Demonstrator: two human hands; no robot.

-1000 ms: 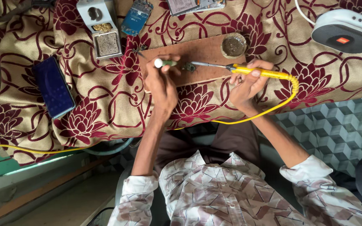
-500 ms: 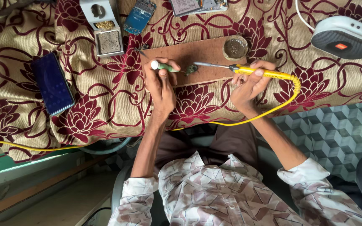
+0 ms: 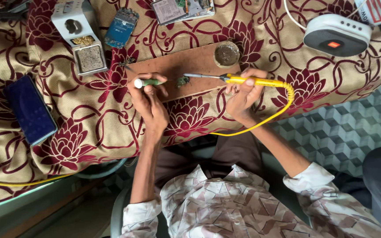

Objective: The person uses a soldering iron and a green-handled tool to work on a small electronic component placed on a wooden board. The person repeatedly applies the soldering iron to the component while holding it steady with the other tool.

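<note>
My right hand (image 3: 242, 94) grips a yellow-handled soldering iron (image 3: 261, 82) whose metal tip points left toward a small green circuit piece (image 3: 182, 81) on a brown wooden board (image 3: 177, 66). My left hand (image 3: 148, 99) holds a thin green-and-white tool (image 3: 146, 82) aimed at the same piece from the left. A round tin of dark paste (image 3: 226, 53) sits on the board just beyond the iron's tip. The iron's yellow cord (image 3: 265, 121) loops down off the table edge.
A floral red-and-gold cloth (image 3: 89, 119) covers the table. A dark blue phone (image 3: 30, 109) lies at left, a white iron stand with sponge (image 3: 80, 37) and a blue circuit board (image 3: 121, 27) behind. A white speaker (image 3: 337, 35) sits far right; opened electronics (image 3: 181, 9) at the top.
The view has shifted slightly. Both hands stay at the board; the iron's tip has moved closer to the small green piece.
</note>
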